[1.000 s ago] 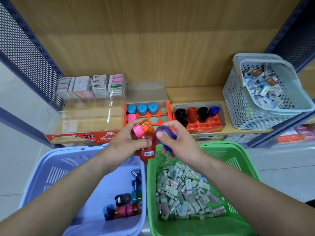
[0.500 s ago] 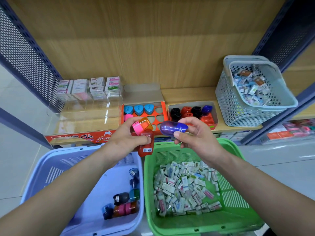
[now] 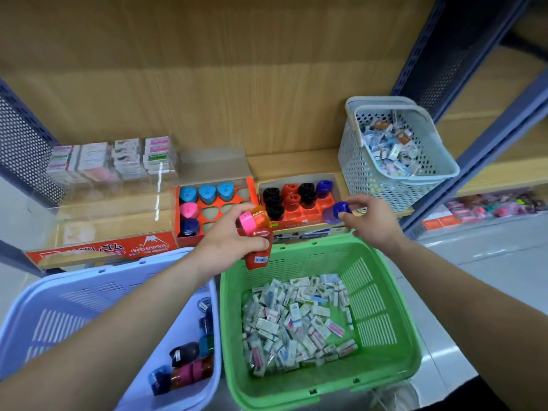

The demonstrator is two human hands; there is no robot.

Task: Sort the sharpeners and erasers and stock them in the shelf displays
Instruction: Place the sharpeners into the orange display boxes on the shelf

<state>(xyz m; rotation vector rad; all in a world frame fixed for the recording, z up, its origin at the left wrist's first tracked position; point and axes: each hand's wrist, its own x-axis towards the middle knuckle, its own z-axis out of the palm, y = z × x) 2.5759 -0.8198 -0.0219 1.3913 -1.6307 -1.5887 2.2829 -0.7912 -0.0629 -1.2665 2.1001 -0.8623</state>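
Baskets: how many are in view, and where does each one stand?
3. A lilac basket stands at the lower left, a green basket right beside it, and a grey basket sits on the wooden shelf at the upper right. None seems hidden.

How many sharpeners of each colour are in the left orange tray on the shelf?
Light blue sharpeners: 3
Pink sharpener: 1
Dark blue sharpener: 1
Total: 5
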